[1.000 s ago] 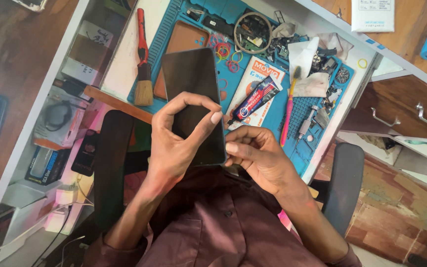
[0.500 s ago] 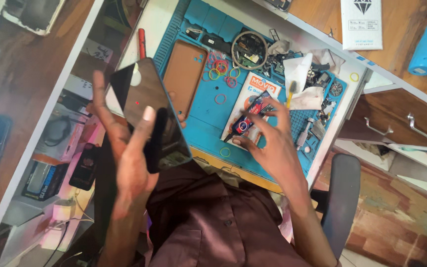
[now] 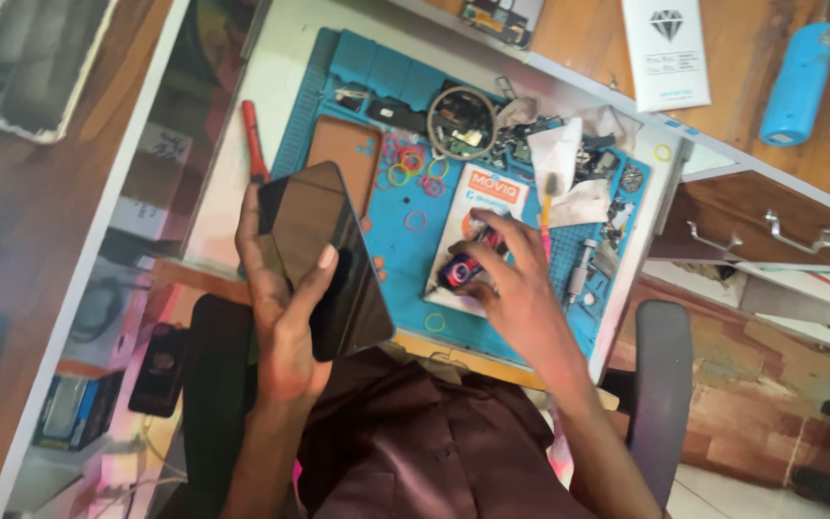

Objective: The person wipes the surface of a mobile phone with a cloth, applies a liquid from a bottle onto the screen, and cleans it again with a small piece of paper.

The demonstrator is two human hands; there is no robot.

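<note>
Phone, dark, flat, rectangular glass-faced slab [image 3: 324, 259], sits in the left hand [image 3: 285, 308] above the near edge of the blue silicone work mat [image 3: 386, 86]. Long axis runs from upper left to lower right in the head view; the upper short end points away toward the mat, the lower end hangs over the person's maroon shirt [image 3: 425, 452]. Screen faces up, dark and reflective. Left grip: fingers wrapped behind the left long edge, thumb laid across the glass, so the hand is clamped on the phone.

Right hand [image 3: 521, 288] is over the mat, fingers curled down onto a small red-and-black tube [image 3: 465, 267] lying on a white printed card [image 3: 487, 192]. Tube axis is roughly diagonal, lower left to upper right. Fingertips touch it, but whether they have closed around it cannot be told.

Nearby on the mat: coloured rubber rings [image 3: 405, 173], a round black-rimmed dish of parts [image 3: 460, 122], a brown flat panel [image 3: 343, 159]. Red-handled tool [image 3: 254, 139] lies just left of the mat.
</note>
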